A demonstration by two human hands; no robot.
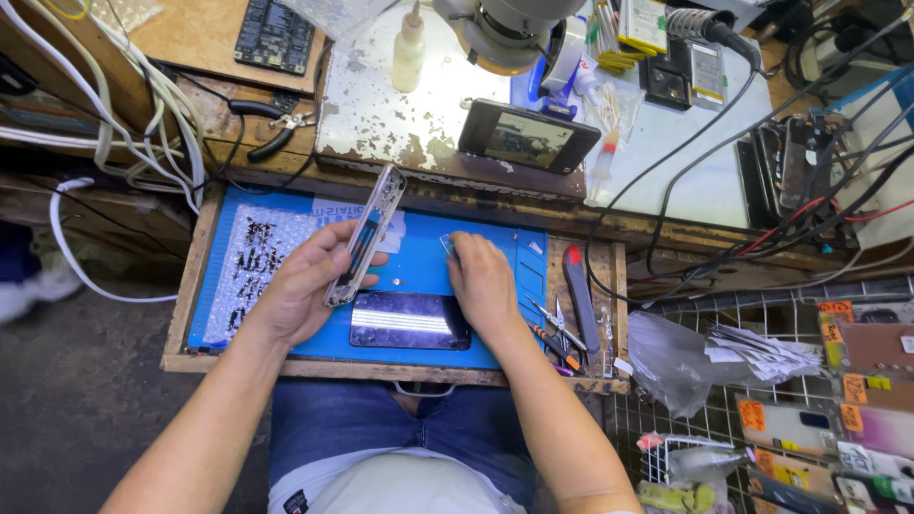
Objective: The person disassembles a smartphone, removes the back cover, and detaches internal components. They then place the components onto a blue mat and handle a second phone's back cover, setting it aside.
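The worn wooden bench [286, 366] has a pull-out tray lined with a blue silicone work mat [428, 271], where the work is going on. Near the mat's front edge lies a dark rectangular phone screen panel [409, 321], face up and free of both hands. Just left of it, the left hand [300, 290] has its grip clamped on a slim silver phone frame [367, 233], thumb on one long edge and fingers behind, holding it tilted on edge with its far end raised over the mat. The right hand [484, 286] rests on the mat to the right, fingertips pinched together on a small pale part [447, 244]; it may be a tiny chip or tab, the view being too small to tell.

To handle this well, the frame wants a firm hold by its edges only, wrist steadied against the tray. The small part is best kept low over the mat, so a slip drops it onto blue silicone rather than among the tweezers and small cutters [557, 328] at the right.
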